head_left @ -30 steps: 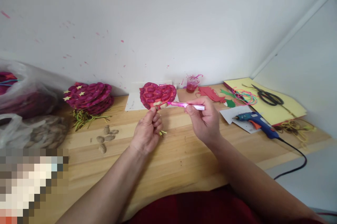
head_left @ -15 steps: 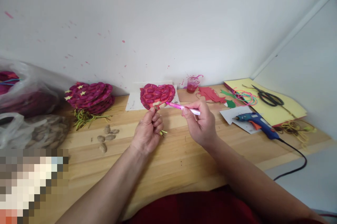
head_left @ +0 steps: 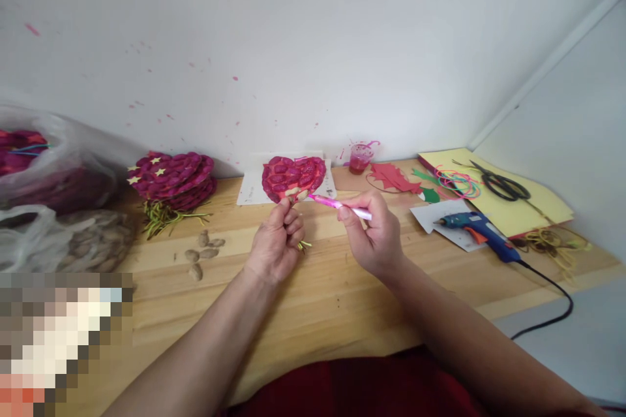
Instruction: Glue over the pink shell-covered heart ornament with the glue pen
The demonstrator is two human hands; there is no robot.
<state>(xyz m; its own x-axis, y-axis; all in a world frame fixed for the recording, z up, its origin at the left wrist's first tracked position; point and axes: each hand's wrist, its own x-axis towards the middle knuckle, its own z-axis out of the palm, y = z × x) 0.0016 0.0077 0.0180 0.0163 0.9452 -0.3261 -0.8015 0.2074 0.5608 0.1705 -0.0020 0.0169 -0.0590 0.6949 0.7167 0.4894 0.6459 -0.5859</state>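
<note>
My left hand point(head_left: 274, 244) is closed around the green stem of a heart-shaped piece point(head_left: 293, 177) covered in red-painted shells, holding it upright over the wooden table point(head_left: 317, 286). A few unpainted shells show at the heart's lower tip. My right hand point(head_left: 374, 231) pinches a pink brush point(head_left: 340, 205), its tip touching the heart's lower right edge.
A stack of painted hearts point(head_left: 172, 178) lies at the left, with loose shells point(head_left: 201, 252) and plastic bags point(head_left: 53, 208) nearby. White paper point(head_left: 252, 190), a paint cup point(head_left: 360, 157), red paper scraps point(head_left: 391, 176), a blue glue gun point(head_left: 476, 231), scissors point(head_left: 499, 182) and yellow sheets point(head_left: 533, 205) lie at the right.
The brush has tilted and its tip has slid left and down along the heart's lower edge. My right hand has drawn slightly nearer. The left hand has barely moved.
</note>
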